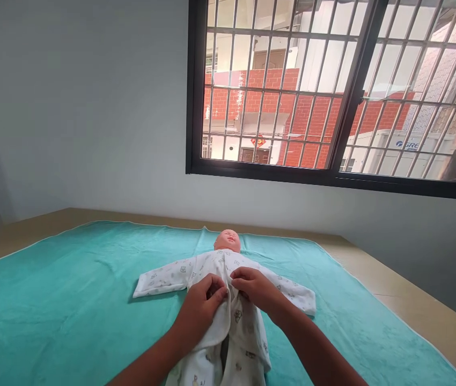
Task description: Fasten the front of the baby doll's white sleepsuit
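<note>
A baby doll (228,240) lies on its back on a turquoise blanket (71,300), its head toward the wall. It wears a white printed baby jacket (207,264) with both sleeves spread wide, and printed trousers below. My left hand (206,300) pinches the jacket's front edge at the chest, fingers closed on the cloth. Just across from it, my right hand (254,287) pinches the other front edge. The two hands are close together but apart. Below them the jacket's lower flaps hang slightly open over the trousers. Any fastener between my fingertips is hidden.
The blanket covers most of a light wooden table (425,311), whose bare surface shows along the right and back edges. Behind stands a plain grey wall (91,118). A dark-framed window (268,166) with metal bars is set into it at the upper right.
</note>
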The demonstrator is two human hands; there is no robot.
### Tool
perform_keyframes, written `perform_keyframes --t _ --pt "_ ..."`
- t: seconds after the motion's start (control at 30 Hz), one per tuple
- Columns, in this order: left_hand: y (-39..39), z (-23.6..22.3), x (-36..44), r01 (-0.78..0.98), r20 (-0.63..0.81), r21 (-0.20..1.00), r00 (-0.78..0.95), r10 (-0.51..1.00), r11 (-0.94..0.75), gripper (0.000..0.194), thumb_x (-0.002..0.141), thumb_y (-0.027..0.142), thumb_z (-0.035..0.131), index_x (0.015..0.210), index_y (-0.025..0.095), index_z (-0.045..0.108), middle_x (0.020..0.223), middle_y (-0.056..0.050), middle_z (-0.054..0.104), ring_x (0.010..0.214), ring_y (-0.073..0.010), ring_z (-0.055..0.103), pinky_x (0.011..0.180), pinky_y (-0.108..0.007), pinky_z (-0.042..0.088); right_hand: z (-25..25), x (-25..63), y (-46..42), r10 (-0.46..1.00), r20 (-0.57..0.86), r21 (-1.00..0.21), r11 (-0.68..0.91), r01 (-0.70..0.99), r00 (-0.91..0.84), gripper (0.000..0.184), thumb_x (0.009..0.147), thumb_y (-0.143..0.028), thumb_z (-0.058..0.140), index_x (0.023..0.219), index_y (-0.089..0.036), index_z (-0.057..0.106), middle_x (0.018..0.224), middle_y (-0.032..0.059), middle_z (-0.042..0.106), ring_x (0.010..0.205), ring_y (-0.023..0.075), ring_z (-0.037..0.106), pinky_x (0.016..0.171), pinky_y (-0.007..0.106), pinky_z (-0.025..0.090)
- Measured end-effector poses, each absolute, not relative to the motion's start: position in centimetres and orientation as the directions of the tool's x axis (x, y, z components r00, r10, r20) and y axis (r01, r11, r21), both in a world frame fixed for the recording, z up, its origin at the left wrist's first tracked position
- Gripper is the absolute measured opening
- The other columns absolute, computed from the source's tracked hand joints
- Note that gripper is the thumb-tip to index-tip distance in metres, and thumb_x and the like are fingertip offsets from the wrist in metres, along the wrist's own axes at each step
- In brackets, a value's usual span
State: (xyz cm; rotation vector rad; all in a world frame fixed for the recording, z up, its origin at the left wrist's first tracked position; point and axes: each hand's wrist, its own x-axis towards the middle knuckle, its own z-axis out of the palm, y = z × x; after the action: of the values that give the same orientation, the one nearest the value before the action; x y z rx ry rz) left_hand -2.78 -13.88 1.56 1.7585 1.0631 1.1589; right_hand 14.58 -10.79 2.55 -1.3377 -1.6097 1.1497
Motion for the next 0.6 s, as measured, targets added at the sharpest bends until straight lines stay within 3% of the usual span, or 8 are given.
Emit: perform_keyframes --t 0.13,0.37,0.6 --pt "-14.0 0.6 -2.8 0.255 0.359 0.873 0.24 0.902 -0.415 0.021 0.089 0.037 0.051 0.08 0.02 0.058 0.074 0.001 0.058 0.071 -0.0163 0.049 0.066 -0.026 0.038 2.4 14.2 -11.8 0.98 0.014 -0.943 0.079 0.323 -0.2 0.017 0.067 -0.024 0.062 0.083 -0.017 0.064 0.073 -0.0013 0.06 0.061 0.0106 0.047 0.053 0.022 0.035" --pt "-14.0 0.3 -2.8 0.259 0.356 0.876 0.221 0.908 -0.406 0.02 0.089 0.037 0.052 0.084 0.02 0.061 0.075 0.0 0.06 0.071 -0.0163 0.051 0.066 -0.027 0.039 1.4 14.3 -12.4 0.987 0.065 -0.983 0.089 0.162 -0.147 0.019 0.07 -0.033 0.068 0.075 -0.016 0.063 0.064 -0.0023 0.056 0.055 0.0091 0.044 0.05 0.023 0.031" --pt "-13.5 0.7 -3.1 0.129 0.233 0.955 0.239 0.943 -0.268 0.022 0.086 0.04 0.059 0.09 0.019 0.064 0.084 -0.002 0.066 0.079 -0.0179 0.057 0.071 -0.028 0.043 2.2 14.2 -12.8 0.978 0.022 -0.961 0.078 0.265 -0.208 0.025 0.073 -0.039 0.067 0.066 -0.017 0.056 0.058 -0.0043 0.048 0.053 0.0084 0.04 0.049 0.022 0.029"
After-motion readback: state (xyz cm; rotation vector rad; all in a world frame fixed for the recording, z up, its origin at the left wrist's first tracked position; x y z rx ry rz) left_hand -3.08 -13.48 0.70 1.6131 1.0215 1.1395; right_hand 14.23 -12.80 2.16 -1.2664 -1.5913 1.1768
